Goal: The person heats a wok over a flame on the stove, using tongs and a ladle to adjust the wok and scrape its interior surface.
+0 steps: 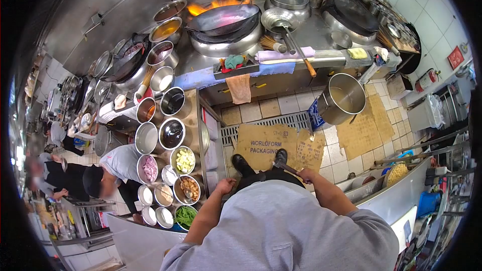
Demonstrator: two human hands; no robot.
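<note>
My left hand point(225, 185) is low beside my body, near the bowls on the counter, its fingers curled in; whether anything is in them is hidden. In front of my right hip, my right hand point(305, 174) is closed on one end of a dark narrow tool point(287, 167), whose kind I cannot make out. Nearest my left hand are bowls of browned chunks point(190, 189), pale yellow-green pieces point(184, 160) and green cut vegetables point(185, 216). A bowl of pink chopped pieces point(149, 168) stands farther left.
Flames rise behind a wok point(223, 19) on the range ahead. A ladle point(299, 50) lies across a perforated strainer point(277, 20). A large steel pot point(342, 99) stands at floor level to the right of flattened cardboard point(266, 143). A co-worker point(113, 170) bends over on the left.
</note>
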